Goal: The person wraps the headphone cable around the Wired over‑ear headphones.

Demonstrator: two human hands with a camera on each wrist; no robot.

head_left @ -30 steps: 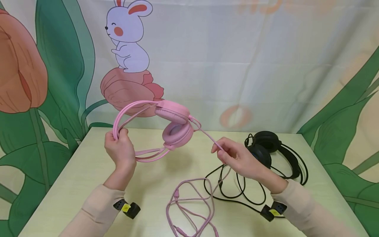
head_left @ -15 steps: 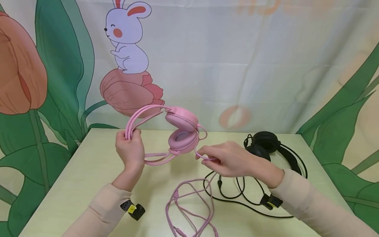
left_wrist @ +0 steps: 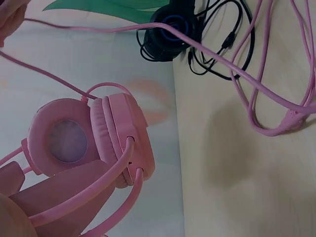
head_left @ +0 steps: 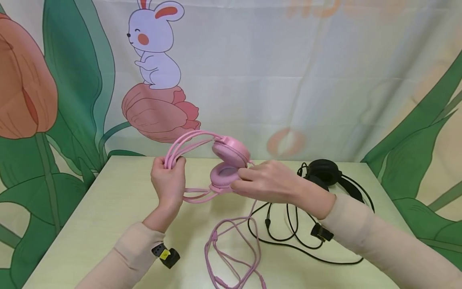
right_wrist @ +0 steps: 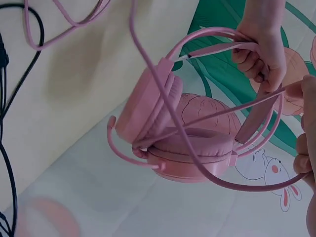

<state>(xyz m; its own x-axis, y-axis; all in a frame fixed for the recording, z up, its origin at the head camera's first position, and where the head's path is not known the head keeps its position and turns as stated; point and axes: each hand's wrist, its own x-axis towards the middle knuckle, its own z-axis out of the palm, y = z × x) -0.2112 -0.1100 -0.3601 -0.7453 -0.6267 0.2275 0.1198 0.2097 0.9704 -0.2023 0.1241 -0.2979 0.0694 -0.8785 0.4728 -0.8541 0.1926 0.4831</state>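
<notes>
My left hand [head_left: 169, 180] grips the headband of the pink headphones [head_left: 234, 150], holding them sideways above the table. Their two padded ear cups point right, close together. At the cups' right side, my right hand [head_left: 274, 182] overlaps the lower one in the head view. The right wrist view shows that hand pinching the pink cable [right_wrist: 212, 116] between thumb and finger, the cable running from the cups to the fingers and looping back down. Coils of this pink cable [head_left: 257, 257] lie on the table below.
Black headphones [head_left: 325, 170] lie at the back right of the pale table [head_left: 90, 224], partly hidden by my right arm. Their black cable [head_left: 288, 257] curls beside the pink coils. Behind the table hangs a printed curtain [head_left: 231, 80] with a rabbit and tulips.
My left hand has brought the pink headphones to the right and slightly down. My right hand, holding the cable, has moved left up to the ear cups.
</notes>
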